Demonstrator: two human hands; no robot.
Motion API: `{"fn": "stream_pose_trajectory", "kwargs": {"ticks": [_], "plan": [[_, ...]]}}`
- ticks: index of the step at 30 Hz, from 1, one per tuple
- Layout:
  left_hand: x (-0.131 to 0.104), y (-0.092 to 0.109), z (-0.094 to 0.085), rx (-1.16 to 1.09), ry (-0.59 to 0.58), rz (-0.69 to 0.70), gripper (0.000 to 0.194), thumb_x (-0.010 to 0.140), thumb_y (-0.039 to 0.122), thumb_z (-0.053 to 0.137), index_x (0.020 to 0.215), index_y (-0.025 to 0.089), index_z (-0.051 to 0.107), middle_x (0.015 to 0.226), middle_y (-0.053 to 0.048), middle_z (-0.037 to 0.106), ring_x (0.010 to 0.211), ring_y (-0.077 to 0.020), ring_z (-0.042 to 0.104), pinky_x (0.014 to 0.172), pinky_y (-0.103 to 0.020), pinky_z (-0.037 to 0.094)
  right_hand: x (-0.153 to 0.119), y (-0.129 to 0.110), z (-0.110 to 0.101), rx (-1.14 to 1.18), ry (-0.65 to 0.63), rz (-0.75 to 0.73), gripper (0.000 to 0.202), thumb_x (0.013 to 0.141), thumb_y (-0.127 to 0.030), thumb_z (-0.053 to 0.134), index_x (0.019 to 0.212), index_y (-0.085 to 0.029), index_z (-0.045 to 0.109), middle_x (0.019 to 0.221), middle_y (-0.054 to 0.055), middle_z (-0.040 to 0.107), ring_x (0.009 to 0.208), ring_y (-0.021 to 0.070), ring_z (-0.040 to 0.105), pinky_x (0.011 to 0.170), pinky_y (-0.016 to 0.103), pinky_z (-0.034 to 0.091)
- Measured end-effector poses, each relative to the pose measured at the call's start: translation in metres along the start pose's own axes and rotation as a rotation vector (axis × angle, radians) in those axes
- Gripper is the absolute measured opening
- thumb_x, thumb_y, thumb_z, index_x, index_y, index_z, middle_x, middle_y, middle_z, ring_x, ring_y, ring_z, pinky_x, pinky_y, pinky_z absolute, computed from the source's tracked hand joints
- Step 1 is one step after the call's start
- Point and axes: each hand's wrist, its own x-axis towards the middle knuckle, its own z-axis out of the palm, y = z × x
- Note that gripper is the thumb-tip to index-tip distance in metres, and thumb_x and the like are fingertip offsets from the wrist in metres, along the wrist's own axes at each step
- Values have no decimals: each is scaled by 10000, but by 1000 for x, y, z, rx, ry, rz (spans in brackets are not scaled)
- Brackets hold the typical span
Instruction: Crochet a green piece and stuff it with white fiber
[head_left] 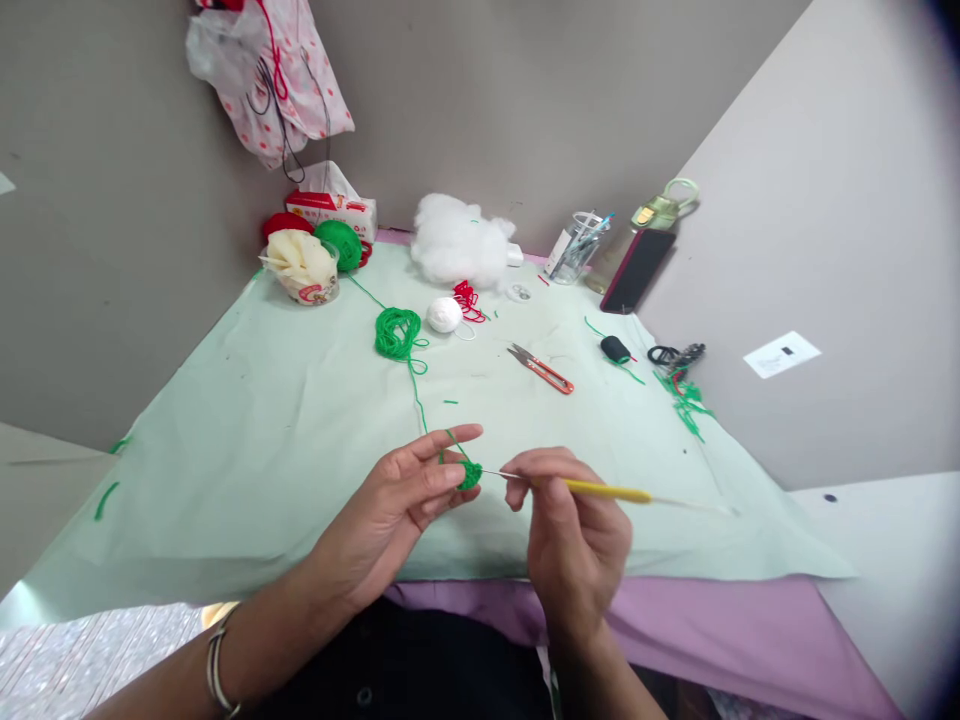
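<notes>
Left hand [405, 500] pinches green piece [470, 474], yarn [417, 395] over finger for tension; right hand [570, 530] grips hook [600, 490], working it.

Left hand [405, 495] pinches green crochet piece [469, 473]; right hand [574, 535] holds crochet hook [607, 491].

A: At 6 o'clock, what does the crochet hook [600, 489] look like?
B: Thin bright metal tip, matt yellow plastic handle; the green piece [470, 474] is fuzzy yarn.

A: And the table cover [247, 450]?
B: Pale green matt cloth, softly creased.

A: At 12 o'clock?
B: Fluffy white stuffing [456, 240]; the snips [541, 368] show glossy orange plastic and dull metal.
</notes>
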Motion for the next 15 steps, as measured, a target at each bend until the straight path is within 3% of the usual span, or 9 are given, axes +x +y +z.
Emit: {"fn": "stream_pose_trajectory", "kwargs": {"ticks": [4, 8, 12, 15], "plan": [[-1, -2, 0, 195, 40, 99, 412, 830, 308, 827, 1236, 293, 761, 914, 11, 616, 941, -143, 547, 931, -271, 427, 5, -3, 4, 21, -85, 64, 215, 1010, -168, 562, 1017, -240, 765, 900, 40, 737, 748, 154, 654, 659, 302, 556], [-2, -5, 4, 235, 87, 160, 445, 813, 324, 857, 1246, 305, 756, 908, 19, 631, 873, -125, 539, 878, -250, 429, -4, 2, 3, -215, -106, -74, 299, 976, -88, 586, 1135, -281, 750, 923, 37, 735, 837, 177, 693, 711, 319, 583], [2, -3, 4, 34, 42, -8, 406, 811, 313, 849, 1204, 241, 774, 908, -8, 678, 868, -135, 588, 905, -275, 464, -9, 5, -1, -414, -149, -303, 414, 930, -47, 630, 1239, -303, 734, 1105, 82, 743, 944, 214, 712, 753, 352, 603], [4, 0, 1, -67, 4, -65, 301, 824, 275, 822, 1112, 194, 804, 897, -18, 670, 832, -127, 593, 994, -329, 478, -3, 2, -2, -217, -33, -120, 311, 976, -78, 571, 1120, -281, 758, 963, 50, 746, 817, 179, 689, 696, 325, 578]]}}
